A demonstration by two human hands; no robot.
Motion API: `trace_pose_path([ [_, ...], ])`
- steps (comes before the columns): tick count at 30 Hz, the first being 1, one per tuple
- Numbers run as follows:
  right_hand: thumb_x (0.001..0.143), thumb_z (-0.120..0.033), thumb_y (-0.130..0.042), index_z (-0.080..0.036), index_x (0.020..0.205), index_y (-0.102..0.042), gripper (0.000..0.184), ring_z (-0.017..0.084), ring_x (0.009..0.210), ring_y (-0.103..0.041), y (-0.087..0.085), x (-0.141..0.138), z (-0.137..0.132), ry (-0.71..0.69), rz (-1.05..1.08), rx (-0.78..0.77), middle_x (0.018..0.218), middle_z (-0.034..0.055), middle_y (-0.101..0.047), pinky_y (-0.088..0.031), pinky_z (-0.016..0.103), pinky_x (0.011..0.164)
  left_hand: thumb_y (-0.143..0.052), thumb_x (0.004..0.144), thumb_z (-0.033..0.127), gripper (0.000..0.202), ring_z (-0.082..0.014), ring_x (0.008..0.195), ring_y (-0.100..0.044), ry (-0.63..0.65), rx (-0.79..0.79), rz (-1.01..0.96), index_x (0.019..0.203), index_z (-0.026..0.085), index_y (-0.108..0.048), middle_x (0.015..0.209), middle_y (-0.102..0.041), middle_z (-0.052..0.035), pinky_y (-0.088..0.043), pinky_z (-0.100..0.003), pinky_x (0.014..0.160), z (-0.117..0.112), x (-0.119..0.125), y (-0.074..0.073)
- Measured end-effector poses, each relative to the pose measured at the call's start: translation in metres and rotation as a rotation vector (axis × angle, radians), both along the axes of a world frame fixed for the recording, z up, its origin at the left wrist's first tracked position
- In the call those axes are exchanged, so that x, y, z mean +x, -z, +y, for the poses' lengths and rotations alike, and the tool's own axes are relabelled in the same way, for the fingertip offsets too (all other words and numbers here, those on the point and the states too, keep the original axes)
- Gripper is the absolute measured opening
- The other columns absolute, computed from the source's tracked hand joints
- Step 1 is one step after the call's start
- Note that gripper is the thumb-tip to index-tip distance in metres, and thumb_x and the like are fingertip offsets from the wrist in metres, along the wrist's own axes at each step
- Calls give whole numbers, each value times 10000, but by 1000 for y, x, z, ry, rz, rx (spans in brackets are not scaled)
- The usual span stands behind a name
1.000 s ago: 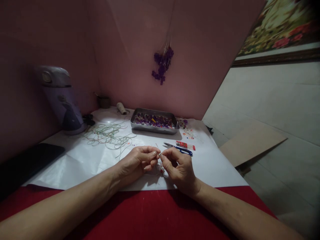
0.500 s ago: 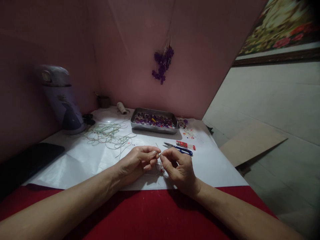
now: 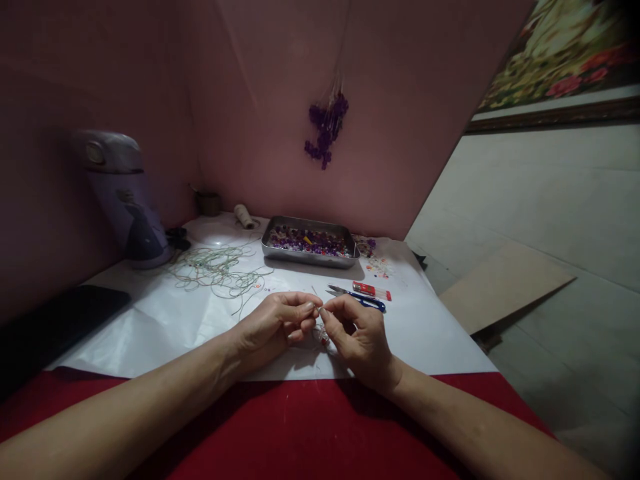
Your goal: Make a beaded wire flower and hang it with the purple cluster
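The pinched piece (image 3: 319,309) (partly hidden) is tiny — indistinct.

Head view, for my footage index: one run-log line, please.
left hand: pinched; right hand: pinched, beside left; anything held: too small to tell; thread snips: beyond right hand; metal bead tray: farther back

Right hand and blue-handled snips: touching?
Cannot tell. In the head view, the only one, the outline of the right hand meets the blue-handled snips, so any gap in depth would not show.

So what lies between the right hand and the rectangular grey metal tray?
Blue-handled metal scissors and a red and clear tube, in the head view.
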State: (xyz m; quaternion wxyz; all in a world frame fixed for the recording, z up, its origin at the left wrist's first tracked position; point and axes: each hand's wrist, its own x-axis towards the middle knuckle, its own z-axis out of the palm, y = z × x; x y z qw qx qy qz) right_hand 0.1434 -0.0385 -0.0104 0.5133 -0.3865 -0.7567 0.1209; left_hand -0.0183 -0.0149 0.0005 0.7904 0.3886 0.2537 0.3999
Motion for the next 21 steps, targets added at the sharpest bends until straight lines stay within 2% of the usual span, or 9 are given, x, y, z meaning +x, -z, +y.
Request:
trace_pose_path([
  [11, 859, -209, -539, -153, 762, -609, 131, 80, 401, -378, 1, 1, -1, -11, -12, -7, 488, -51, -467, -292, 221, 406, -709, 704, 117, 125, -53, 525, -410, -10, -17, 11, 811, 57, -686, 644, -538, -19, -258, -176, 463, -1, 0, -1],
  [21, 861, -192, -539, -159, 758, -601, 125, 81, 398, -419, 1, 1, 1, 11, -11, -6, 485, -46, -508, -318, 212, 406, -716, 699, 122, 145, -58, 543, -442, -9, -35, 15, 828, 72, -674, 677, -559, -22, -270, -188, 495, -1, -1, -1],
])
